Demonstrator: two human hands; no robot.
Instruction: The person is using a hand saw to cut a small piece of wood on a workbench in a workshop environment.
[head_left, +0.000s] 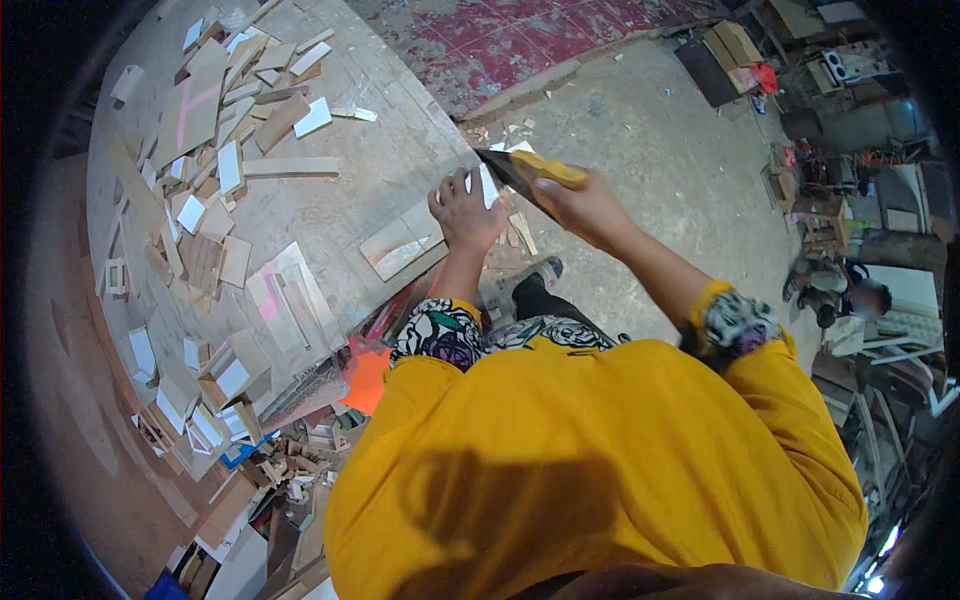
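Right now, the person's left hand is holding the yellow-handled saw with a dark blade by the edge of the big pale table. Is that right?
Not quite: the head view shows the right hand holding the yellow-handled saw with a dark blade by the edge of the big pale table.

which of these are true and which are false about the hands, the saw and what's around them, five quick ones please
1. The right hand grips the saw. True.
2. The left hand is wrapped around the saw too. False: the left hand is open, at the edge of the table.
3. Many wood scraps lie on the table, left of both hands. True.
4. The wearer's shirt is plain blue. False: the shirt is yellow, with patterned cuffs.
5. Another person is at the right side of the view. True.
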